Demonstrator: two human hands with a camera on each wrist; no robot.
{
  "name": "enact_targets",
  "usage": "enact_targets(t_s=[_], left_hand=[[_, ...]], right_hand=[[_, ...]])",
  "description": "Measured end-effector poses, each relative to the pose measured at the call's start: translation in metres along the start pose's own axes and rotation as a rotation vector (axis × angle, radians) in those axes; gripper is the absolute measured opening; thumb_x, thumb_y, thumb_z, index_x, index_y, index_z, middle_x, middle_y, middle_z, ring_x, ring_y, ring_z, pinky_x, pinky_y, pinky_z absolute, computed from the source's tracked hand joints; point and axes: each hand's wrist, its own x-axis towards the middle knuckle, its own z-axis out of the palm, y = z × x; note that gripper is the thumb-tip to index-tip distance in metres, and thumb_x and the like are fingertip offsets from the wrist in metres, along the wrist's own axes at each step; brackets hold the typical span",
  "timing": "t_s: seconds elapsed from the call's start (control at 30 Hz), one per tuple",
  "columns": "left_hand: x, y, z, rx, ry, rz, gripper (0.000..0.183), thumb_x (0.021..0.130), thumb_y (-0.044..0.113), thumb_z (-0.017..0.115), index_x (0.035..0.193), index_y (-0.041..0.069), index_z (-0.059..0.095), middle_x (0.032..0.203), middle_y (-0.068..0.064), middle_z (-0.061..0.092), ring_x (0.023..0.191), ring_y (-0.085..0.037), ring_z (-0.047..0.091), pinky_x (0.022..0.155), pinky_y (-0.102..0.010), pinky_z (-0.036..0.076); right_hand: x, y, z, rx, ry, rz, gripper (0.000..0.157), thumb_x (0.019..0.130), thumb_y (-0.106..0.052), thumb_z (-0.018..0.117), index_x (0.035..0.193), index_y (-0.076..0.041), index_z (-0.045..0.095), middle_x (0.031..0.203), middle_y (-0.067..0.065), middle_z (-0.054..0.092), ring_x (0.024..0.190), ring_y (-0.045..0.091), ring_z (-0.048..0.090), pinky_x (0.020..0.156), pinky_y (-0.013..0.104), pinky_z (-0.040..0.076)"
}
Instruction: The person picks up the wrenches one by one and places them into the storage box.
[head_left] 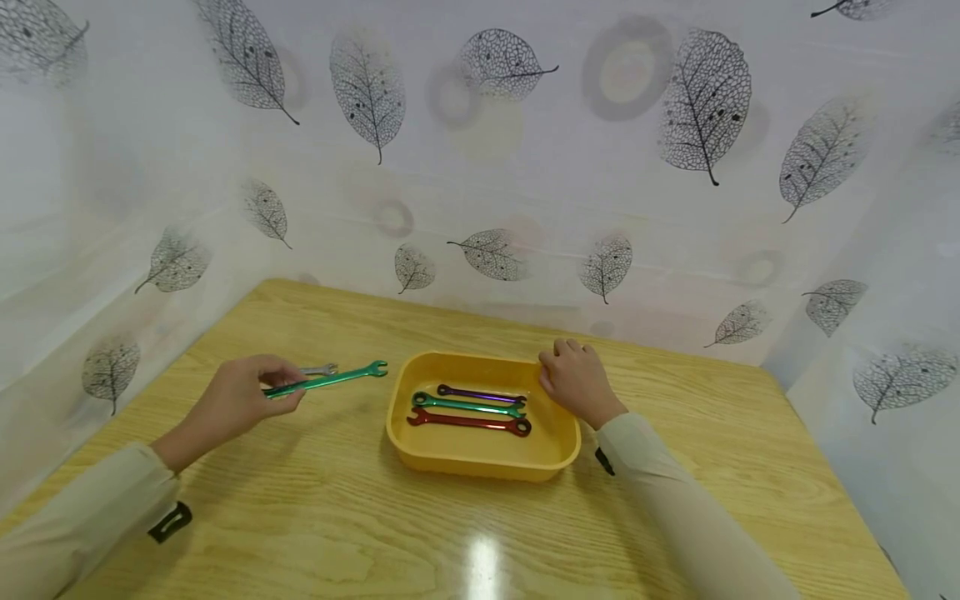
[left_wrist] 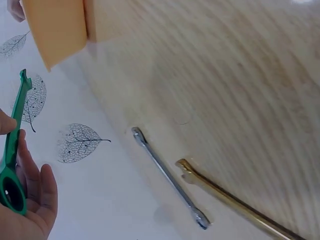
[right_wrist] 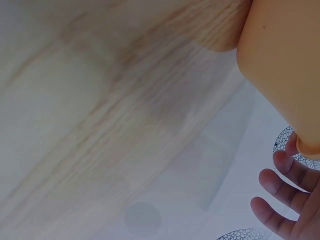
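Observation:
My left hand [head_left: 243, 396] pinches a green combination wrench [head_left: 341, 377] above the table, its open end pointing right toward the yellow bin [head_left: 480, 468]. The left wrist view shows the ring end of that green wrench [left_wrist: 19, 107] by the palm. At the bin's right rim, my right hand [head_left: 577, 379] grips the edge; in the right wrist view its other fingers [right_wrist: 272, 182] lie outside the wall. Inside the bin, a purple wrench [head_left: 480, 395], another green wrench [head_left: 468, 405] and a red wrench [head_left: 468, 422] lie roughly parallel.
On the wooden table [head_left: 360, 517], a silver wrench [left_wrist: 170, 177] and a gold wrench [left_wrist: 230, 198] lie left of the bin, mostly hidden behind my left hand in the head view. A leaf-patterned sheet [head_left: 495, 183] stands behind the table and along its sides.

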Motion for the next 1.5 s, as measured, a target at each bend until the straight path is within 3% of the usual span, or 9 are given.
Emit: enact_targets(t_s=[0.23,0.57,1.07,1.5], left_hand=[[0.009,0.010,-0.001,-0.025,-0.021,-0.002,0.013,0.073,0.007,0.075,0.083,0.013,0.070,0.073,0.004,0.064,0.065,0.003,0.054,0.053,-0.021,0.045],[0.017,0.025,0.008,-0.071,-0.010,0.050,0.016,0.071,0.003,0.076,0.085,0.011,0.072,0.074,0.004,0.067,0.066,0.003,0.056,0.060,-0.020,0.050],[0.028,0.045,0.021,-0.120,-0.077,0.045,0.014,0.073,0.005,0.076,0.084,0.013,0.071,0.077,0.004,0.066,0.068,-0.003,0.056,0.062,-0.021,0.049],[0.040,0.058,0.029,-0.133,-0.102,0.083,0.012,0.074,0.007,0.074,0.084,0.013,0.070,0.078,0.005,0.067,0.070,-0.004,0.057,0.063,-0.021,0.049]], right_hand=[[0.000,0.001,0.001,0.002,-0.002,0.001,0.011,0.087,-0.017,0.058,0.078,-0.012,0.060,0.068,0.006,0.046,0.060,0.019,0.041,0.054,0.032,0.032],[-0.001,0.001,0.003,-0.003,0.039,-0.017,0.012,0.086,-0.016,0.059,0.076,-0.011,0.058,0.066,0.006,0.046,0.057,0.019,0.040,0.053,0.031,0.030],[-0.001,-0.001,0.004,0.005,0.041,-0.013,0.012,0.086,-0.016,0.059,0.075,-0.011,0.058,0.066,0.005,0.045,0.057,0.019,0.040,0.053,0.031,0.032],[0.000,0.000,0.003,-0.007,0.025,-0.005,0.012,0.086,-0.017,0.058,0.075,-0.012,0.058,0.067,0.005,0.045,0.058,0.019,0.041,0.053,0.031,0.030]])
